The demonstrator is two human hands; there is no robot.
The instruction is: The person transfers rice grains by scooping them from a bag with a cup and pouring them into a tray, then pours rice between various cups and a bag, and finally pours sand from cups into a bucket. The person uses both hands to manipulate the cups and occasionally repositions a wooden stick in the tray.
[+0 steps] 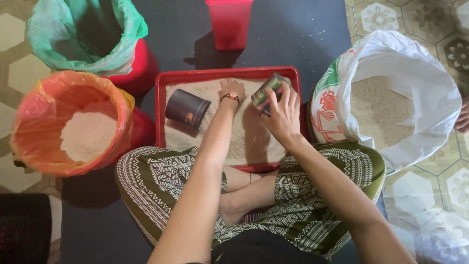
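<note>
Inside the red tray, the dark cylindrical tin lying on its side blocks the left part, and the left hand and the right hand, which holds a shiny can, fill the middle and right. Open rice shows along the tray's near edge. The white sack crowds the right rim, the orange-lined bucket the left, and a red container stands beyond the far rim.

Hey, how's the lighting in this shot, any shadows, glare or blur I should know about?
Head view: soft, even daylight, and most of the frame is sharp. The red cup throws a shadow to its left on the dark mat. The right hand and its tilted tin shade the rice in the red tray. The white sack looks bright, near glare. The tin is slightly blurred.
</note>
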